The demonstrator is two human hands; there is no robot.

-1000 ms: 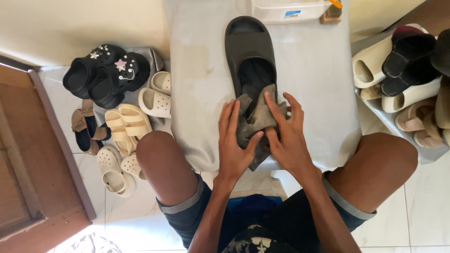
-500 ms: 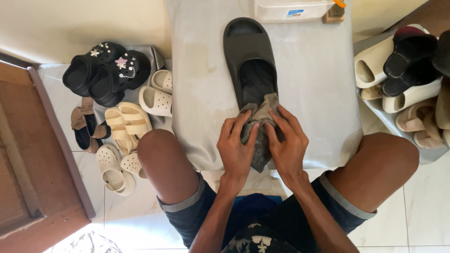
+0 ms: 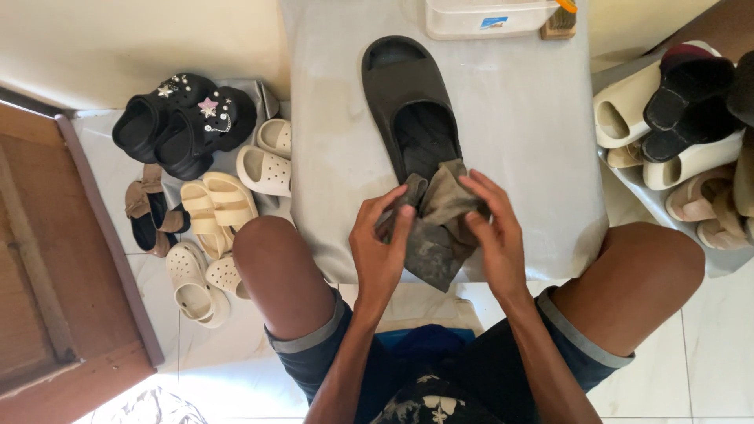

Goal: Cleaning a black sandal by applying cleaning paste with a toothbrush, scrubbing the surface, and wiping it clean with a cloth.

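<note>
So over at the far left of the frame there's a wooden door (image 3: pixel 47 259), then a heap of footwear on the floor: black clogs with star charms (image 3: pixel 184 122) at upper left, small white clogs (image 3: pixel 265 157) and cream sandals (image 3: pixel 216 206) below them, probably just parked within reach. Centre frame, I've got the grey tabletop (image 3: pixel 518 141) between my knees with one dark slide sandal (image 3: pixel 410 110) lying flat on it, toe pointing away, which leaves the footbed open to me. My left hand (image 3: pixel 378 250) and right hand (image 3: pixel 493 235) sit at its near end, fingers of both pinched shut on a grubby grey-brown cloth (image 3: pixel 436 228), bunched up just over the sandal's heel, loose end dangling off the tabletop edge. Compared with a second ago, the hands have pulled back toward me and spread the cloth a bit. Top edge has a white plastic tub (image 3: pixel 491 16), and far right another pile of pale and black sandals (image 3: pixel 675 118).
</note>
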